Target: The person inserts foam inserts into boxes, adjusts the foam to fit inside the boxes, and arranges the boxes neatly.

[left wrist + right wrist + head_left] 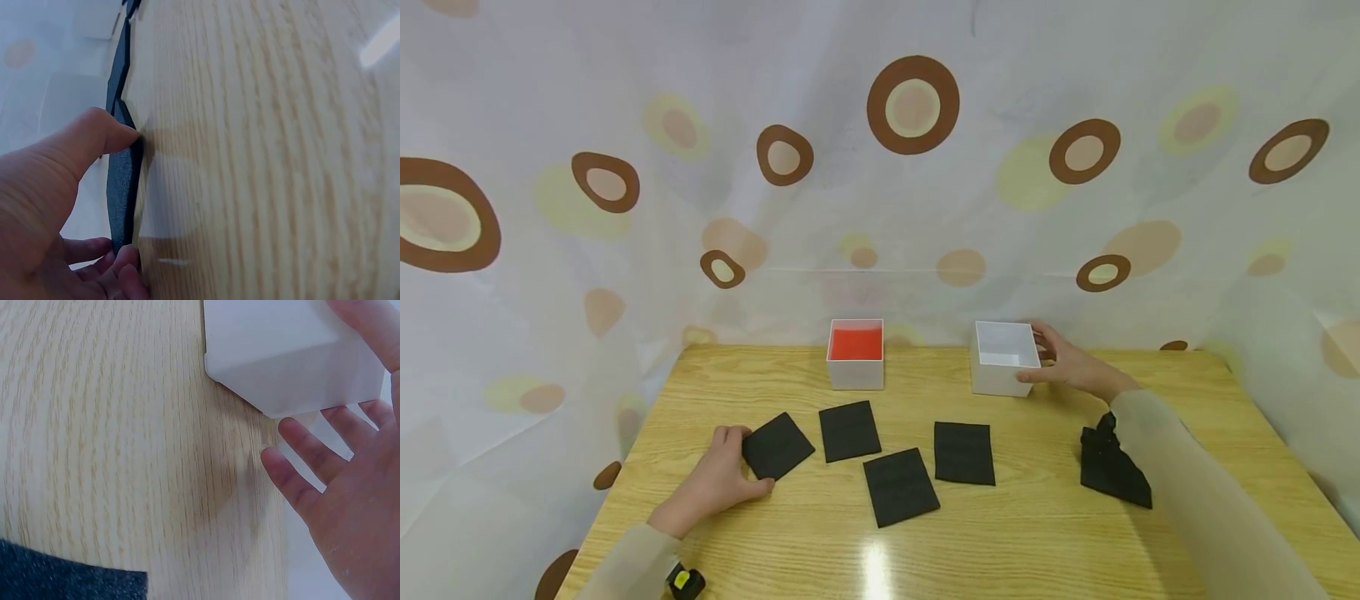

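My left hand (718,475) holds a thin black square (778,447) by its edges, thumb at the near edge and fingers at the far left. In the left wrist view, the square (124,187) shows nearly edge-on between thumb and curled fingertips. At the back right, my right hand (1067,362) grips an open white box (1000,380) at its right side. Its thumb lies on the front wall, its fingers around the back. From the right wrist, the box (281,369) stands on the wood, with the lower fingers (312,450) spread beside its corner.
Further black squares (850,431) (901,487) (964,453) lie flat mid-table. Another black piece (1116,477) is partly hidden by the right sleeve (1195,492). A second white box (856,375) with red inside stands at the back, before a patterned curtain (880,208).
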Tool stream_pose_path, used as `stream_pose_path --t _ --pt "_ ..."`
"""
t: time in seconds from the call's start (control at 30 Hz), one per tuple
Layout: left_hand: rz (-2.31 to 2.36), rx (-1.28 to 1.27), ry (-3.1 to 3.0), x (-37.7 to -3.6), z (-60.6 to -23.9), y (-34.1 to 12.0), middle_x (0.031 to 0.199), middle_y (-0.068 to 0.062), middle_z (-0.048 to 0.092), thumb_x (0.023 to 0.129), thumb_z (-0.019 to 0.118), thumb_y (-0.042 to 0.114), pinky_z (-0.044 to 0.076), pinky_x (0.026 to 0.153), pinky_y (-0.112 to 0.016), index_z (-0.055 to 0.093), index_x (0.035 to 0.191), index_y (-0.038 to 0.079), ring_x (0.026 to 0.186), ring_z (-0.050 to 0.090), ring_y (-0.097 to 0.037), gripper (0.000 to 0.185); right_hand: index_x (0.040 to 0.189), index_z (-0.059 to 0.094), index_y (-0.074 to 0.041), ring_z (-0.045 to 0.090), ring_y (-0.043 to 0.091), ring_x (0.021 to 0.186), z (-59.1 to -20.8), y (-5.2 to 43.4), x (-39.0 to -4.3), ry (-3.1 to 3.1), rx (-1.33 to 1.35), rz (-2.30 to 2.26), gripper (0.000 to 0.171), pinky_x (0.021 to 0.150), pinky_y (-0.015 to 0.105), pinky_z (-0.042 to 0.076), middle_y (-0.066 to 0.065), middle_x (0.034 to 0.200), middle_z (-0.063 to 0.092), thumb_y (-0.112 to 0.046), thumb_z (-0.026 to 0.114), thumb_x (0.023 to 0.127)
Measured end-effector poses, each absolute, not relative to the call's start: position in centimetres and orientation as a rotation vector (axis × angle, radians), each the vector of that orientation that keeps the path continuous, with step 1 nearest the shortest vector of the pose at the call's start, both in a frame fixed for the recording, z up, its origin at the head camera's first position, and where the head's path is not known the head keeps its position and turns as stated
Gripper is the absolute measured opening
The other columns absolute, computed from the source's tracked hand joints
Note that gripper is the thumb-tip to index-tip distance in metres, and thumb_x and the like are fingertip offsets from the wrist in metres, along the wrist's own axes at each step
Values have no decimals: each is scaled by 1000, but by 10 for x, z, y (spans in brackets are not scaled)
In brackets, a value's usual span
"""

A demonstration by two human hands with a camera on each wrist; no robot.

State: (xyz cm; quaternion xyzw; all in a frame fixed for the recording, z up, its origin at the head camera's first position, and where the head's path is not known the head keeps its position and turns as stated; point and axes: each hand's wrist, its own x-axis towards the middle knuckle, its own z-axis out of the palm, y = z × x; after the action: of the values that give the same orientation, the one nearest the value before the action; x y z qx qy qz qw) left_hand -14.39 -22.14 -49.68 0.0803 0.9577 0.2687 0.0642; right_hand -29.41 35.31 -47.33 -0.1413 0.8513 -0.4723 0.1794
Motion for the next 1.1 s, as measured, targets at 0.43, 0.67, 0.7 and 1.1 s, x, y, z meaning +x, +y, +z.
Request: stream_pose_path --t 0.43,0.67,0.7,1.1 --pt "780 261 2900 -143 -497 -221 131 -32 42 80 88 31 53 97 -54 43 140 -16 110 60 -40 88 165 6 -11 39 50 140 -471 352 -293 2395 -406 -1332 102 112 70 32 28 164 25 -23 79 94" --pt "600 389 2937 -145 -494 -222 139 -34 50 84 84 37 54 99 -54 36 150 -16 120 61 -44 97 165 3 -9 38 52 141 -469 351 -293 2395 -430 -1325 104 112 71 33 30 164 24 -23 78 95" --pt "579 396 2934 -145 -494 -222 141 -34 50 85 83 38 54 98 -54 35 152 -16 121 61 -45 98 165 3 -9 37 52 141 -468 351 -293 2394 -422 -1324 104 112 72 32 30 164 23 -23 78 95" --pt "667 495 2990 -151 -492 -234 131 -23 59 85 83 37 55 75 -38 46 146 -12 84 60 -15 86 166 3 -11 36 52 143 -471 352 -292 2405 -423 -1321 104 113 72 30 29 165 22 -25 78 95"
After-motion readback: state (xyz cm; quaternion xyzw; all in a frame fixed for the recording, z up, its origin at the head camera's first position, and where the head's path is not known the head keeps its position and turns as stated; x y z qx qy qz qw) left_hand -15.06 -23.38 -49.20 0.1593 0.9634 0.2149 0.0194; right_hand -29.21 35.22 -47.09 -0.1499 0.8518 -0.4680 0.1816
